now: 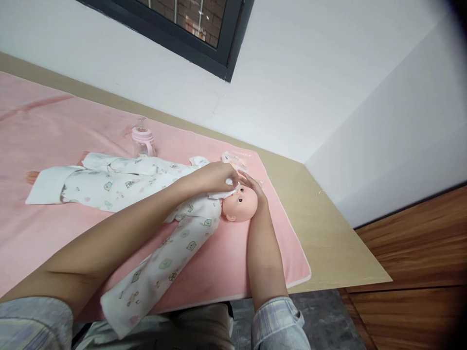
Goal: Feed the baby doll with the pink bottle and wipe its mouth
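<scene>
A baby doll (240,206) lies on its back on a pink blanket (233,262), dressed in a white printed outfit (189,238) with long, loose sleeves. Its bald head points right and its feet left. My left hand (221,177) is closed over the doll's mouth and chin, pinching a small white cloth (218,195) against the lower face. The cloth is partly hidden by my fingers. Around the crown and far side of the head lies my right hand (257,189), palm touching it, fingers stretched out towards the far cheek.
Beyond the doll's legs stands a baby bottle (143,138) with a pink collar and handle. Near the blanket's far edge lies a clear plastic packet (234,159). The wooden table (321,228) meets a white wall, with a dark window frame (226,63) above. Wooden panels (416,243) stand at right.
</scene>
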`<action>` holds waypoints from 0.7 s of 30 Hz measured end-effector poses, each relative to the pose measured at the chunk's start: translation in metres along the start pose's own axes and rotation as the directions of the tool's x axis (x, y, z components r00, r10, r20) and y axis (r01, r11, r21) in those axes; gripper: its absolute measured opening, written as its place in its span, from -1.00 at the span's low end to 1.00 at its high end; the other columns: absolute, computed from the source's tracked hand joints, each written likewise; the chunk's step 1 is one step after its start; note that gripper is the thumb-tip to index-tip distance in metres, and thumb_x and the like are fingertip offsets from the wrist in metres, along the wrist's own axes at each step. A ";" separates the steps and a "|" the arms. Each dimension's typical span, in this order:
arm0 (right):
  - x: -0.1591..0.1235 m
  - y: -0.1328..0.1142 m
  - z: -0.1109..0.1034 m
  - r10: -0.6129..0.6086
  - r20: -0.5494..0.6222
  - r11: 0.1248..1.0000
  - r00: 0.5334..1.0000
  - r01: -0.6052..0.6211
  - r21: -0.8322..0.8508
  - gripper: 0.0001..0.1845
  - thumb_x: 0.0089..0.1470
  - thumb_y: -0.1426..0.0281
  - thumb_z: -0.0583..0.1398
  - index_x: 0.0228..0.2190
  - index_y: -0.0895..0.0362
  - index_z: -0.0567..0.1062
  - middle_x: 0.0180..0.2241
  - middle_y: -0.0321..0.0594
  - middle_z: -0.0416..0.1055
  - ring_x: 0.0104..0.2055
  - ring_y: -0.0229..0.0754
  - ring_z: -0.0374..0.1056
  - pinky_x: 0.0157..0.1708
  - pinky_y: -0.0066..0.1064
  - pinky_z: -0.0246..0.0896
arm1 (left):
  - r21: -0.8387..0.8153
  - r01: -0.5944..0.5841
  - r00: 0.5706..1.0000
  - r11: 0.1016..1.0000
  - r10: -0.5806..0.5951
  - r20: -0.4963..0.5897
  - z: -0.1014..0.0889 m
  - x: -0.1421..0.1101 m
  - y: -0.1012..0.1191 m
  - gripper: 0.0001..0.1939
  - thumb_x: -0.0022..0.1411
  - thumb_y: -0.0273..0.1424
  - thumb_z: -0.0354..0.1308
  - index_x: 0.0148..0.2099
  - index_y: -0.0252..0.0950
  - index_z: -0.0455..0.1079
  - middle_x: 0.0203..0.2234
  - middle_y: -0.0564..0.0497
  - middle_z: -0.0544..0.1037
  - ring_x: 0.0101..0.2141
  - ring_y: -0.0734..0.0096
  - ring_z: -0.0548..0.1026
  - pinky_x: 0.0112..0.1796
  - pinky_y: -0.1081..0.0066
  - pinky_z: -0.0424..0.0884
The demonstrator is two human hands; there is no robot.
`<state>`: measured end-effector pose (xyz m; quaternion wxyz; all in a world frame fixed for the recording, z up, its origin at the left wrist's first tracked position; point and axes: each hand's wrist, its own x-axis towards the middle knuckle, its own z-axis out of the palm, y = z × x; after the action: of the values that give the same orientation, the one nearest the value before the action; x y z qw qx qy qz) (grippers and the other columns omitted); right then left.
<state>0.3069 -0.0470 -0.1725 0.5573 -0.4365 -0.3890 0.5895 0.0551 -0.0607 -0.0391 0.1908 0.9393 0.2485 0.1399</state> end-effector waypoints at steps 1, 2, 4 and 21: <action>0.001 0.001 -0.001 -0.001 0.002 1.000 1.000 0.001 0.001 -0.60 0.17 0.16 0.20 0.04 -0.07 0.49 0.15 -0.30 0.52 0.23 0.01 0.43 0.34 0.06 0.21 | 0.002 -0.004 1.000 1.000 0.004 -0.006 0.000 0.001 -0.001 -0.75 0.18 -0.52 0.13 -0.18 -0.26 0.63 -0.23 0.02 0.67 -0.23 0.22 0.57 -0.30 0.41 0.30; 0.002 0.001 -0.002 -0.001 0.005 1.000 1.000 0.001 -0.002 -0.59 0.17 0.16 0.20 0.05 -0.07 0.48 0.15 -0.30 0.52 0.23 0.01 0.43 0.34 0.07 0.21 | 0.003 -0.007 1.000 1.000 0.007 -0.013 0.001 0.001 -0.002 -0.75 0.18 -0.51 0.13 -0.18 -0.25 0.63 -0.22 0.02 0.67 -0.22 0.22 0.58 -0.30 0.41 0.30; 0.003 0.001 -0.003 0.003 0.008 1.000 1.000 -0.003 -0.014 -0.58 0.18 0.16 0.20 0.07 -0.07 0.48 0.16 -0.30 0.51 0.24 0.01 0.42 0.35 0.07 0.20 | 0.009 -0.008 0.999 1.000 0.008 -0.033 0.002 0.002 -0.003 -0.74 0.18 -0.51 0.13 -0.18 -0.25 0.63 -0.22 0.02 0.68 -0.22 0.22 0.58 -0.29 0.40 0.30; -0.003 0.000 0.003 0.006 -0.010 1.000 1.000 -0.006 0.010 -0.54 0.16 0.14 0.25 0.08 -0.08 0.47 0.18 -0.26 0.49 0.28 0.01 0.39 0.35 0.06 0.22 | 0.034 0.083 0.994 0.996 -0.085 0.065 -0.018 -0.010 0.003 -0.79 0.22 -0.48 0.14 -0.18 -0.25 0.60 -0.21 0.04 0.66 -0.22 0.26 0.55 -0.31 0.43 0.26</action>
<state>0.3042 -0.0494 -0.1712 0.5596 -0.4380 -0.3821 0.5908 0.0420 -0.0633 -0.0232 0.1899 0.9350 0.2834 0.0968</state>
